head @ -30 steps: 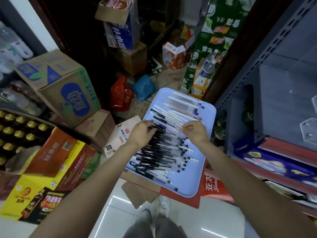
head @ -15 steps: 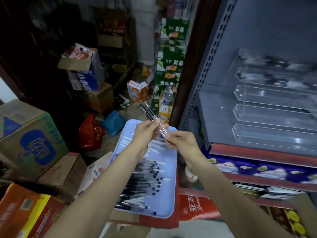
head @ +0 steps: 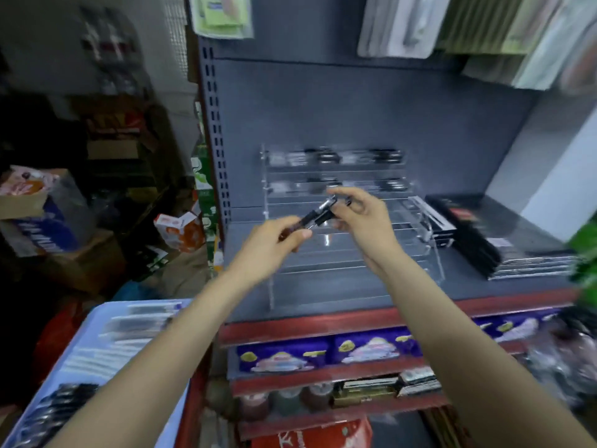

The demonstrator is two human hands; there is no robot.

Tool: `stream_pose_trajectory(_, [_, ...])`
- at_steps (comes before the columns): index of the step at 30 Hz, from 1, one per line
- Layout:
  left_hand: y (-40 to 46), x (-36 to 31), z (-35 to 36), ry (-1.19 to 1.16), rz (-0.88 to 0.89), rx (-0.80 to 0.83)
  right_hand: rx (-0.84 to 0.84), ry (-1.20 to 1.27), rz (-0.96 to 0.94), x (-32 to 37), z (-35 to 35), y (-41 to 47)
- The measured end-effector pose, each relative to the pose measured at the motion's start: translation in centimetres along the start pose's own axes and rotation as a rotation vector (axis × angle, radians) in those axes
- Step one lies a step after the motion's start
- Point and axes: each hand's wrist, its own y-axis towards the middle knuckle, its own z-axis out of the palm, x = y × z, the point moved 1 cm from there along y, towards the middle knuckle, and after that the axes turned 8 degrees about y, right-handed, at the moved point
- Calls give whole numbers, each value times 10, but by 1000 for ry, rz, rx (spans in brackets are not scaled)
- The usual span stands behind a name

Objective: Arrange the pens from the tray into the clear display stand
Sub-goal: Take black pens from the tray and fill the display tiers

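I am holding a small bunch of pens (head: pixel 318 215) up in front of the clear stand (head: pixel 352 253), which is sitting on the grey shelf (head: pixel 484 286). My left hand (head: pixel 274 245) is gripping the bunch at its lower end, fingers curled tight around it, while my right hand (head: pixel 361 215) is pinching the upper end between thumb and fingertips, the other fingers spreading loosely. The stand is transparent plastic with stepped troughs; the top two rows are holding dark pens, blurred beyond counting. Down at my left, the pale blue tray (head: pixel 93 321) is carrying many more pens (head: pixel 129 328), smeared by motion and partly hidden by my forearm.
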Motion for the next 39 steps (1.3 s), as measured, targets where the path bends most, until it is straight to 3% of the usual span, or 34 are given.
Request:
stream_pose_trajectory(5, [60,-37,50,-82,-57,-164,-100,55,-14,13,-101,49])
stream_pose_trajectory(9, [93,-55,65,-81,-125,-239,-49,7,4,21,-148,85])
stream_pose_trajectory(14, [132,-62,56,202,-275,-348,-122,-259,6,15,-186,120])
stream_pose_trajectory(18, [156,-65,55,418,-366,-293,-76,-343,115,3,-200,136])
stream_pose_trajectory(29, [188,-69,62,613,-387,-148,73,-419,168,-9,-197,151])
stream_pose_trajectory(36, [192,-70,65,691,-313,-114,90,-427,150,-10,-195,151])
stream_pose_trajectory(39, [192,-71,70,624,-185,-69,87,-411,151,-9,-196,149])
